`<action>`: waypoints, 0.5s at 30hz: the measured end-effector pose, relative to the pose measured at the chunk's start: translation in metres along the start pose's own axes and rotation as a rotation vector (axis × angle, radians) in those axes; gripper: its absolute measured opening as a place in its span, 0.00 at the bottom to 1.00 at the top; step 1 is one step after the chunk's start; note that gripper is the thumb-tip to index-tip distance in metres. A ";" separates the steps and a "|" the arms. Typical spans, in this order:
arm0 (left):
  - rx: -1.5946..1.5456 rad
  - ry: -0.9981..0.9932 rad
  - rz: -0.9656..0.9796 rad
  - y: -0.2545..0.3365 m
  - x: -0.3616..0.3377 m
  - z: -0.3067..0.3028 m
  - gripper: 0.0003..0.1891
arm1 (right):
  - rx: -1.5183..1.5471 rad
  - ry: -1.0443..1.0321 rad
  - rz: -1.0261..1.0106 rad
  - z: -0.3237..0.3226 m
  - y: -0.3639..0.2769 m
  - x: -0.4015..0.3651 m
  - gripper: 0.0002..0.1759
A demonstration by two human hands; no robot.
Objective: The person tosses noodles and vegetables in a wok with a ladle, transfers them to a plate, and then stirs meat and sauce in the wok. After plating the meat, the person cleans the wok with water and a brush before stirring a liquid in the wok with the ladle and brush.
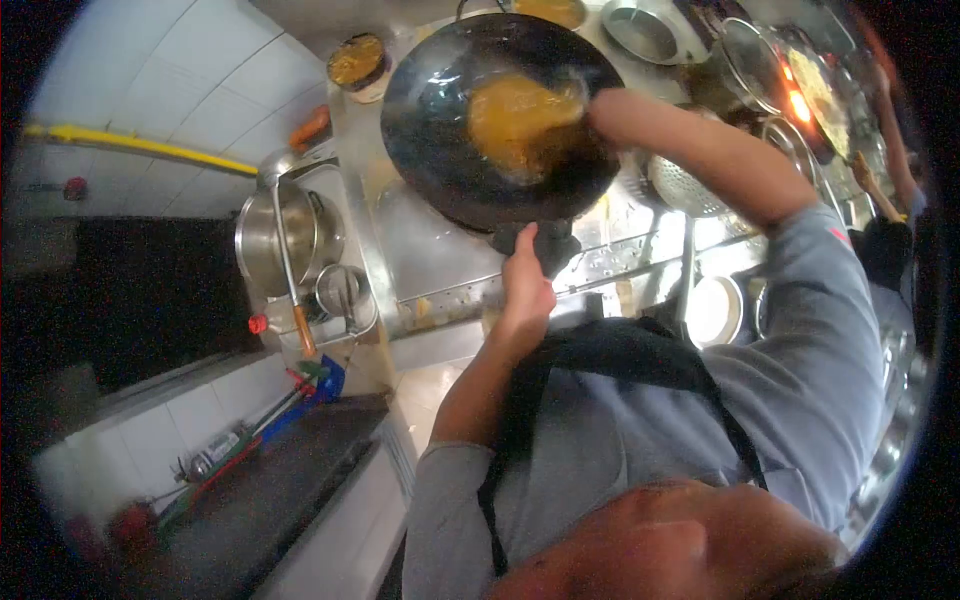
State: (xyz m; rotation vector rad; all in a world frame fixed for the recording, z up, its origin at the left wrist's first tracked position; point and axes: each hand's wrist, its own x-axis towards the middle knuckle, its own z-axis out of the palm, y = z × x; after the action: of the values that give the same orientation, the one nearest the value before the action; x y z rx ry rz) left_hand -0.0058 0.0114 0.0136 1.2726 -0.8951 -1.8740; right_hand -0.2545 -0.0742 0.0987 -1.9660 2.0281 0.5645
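A large black wok (430, 150) holds a pool of orange-yellow liquid (505, 115). My left hand (530, 275) grips a dark folded cloth (565, 245) at the wok's near edge, thumb lying on top. Over the right side of the wok is my right hand (608, 115), smeared by motion. A blurred pale, shiny thing (572, 98) shows at its fingers beside the liquid; its kind cannot be made out.
A perforated strainer (685, 187) lies right of the wok. Further right, a flame (800, 105) burns near another person's hand (862, 172). At left stand a steel pot (262, 240) with a long wooden-handled ladle (288, 260) and a small container of orange food (357, 62).
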 end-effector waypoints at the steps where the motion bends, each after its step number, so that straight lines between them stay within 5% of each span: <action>1: 0.171 0.033 0.114 -0.005 0.001 0.000 0.17 | 0.042 0.111 0.043 0.011 0.001 0.033 0.09; 4: 0.060 0.096 0.012 -0.004 0.003 0.002 0.16 | 0.098 0.068 0.100 -0.009 -0.036 0.086 0.11; 7: -0.030 0.063 -0.046 -0.008 0.007 -0.003 0.17 | 0.159 0.196 -0.093 0.013 -0.059 0.100 0.15; 9: -0.124 0.045 -0.029 -0.004 0.008 -0.001 0.18 | 0.304 -0.001 -0.158 0.008 -0.065 0.061 0.21; 11: -0.228 0.080 -0.257 0.009 0.006 -0.001 0.17 | 0.302 -0.179 -0.424 -0.024 -0.045 0.018 0.25; 12: -0.233 0.084 -0.261 0.008 0.002 -0.003 0.17 | 0.415 -0.363 -0.409 -0.060 -0.041 -0.015 0.26; 14: -0.045 -0.039 0.024 0.007 -0.003 -0.003 0.16 | 0.305 -0.378 -0.530 -0.037 -0.012 0.017 0.24; 15: -0.043 -0.035 0.014 0.007 -0.005 -0.004 0.16 | 0.268 -0.379 -0.504 -0.030 -0.012 0.038 0.24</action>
State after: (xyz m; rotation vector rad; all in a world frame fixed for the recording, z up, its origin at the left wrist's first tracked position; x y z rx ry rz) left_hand 0.0004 0.0114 0.0204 1.2082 -0.8752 -1.9000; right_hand -0.2417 -0.1217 0.1078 -1.9245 1.2498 0.4696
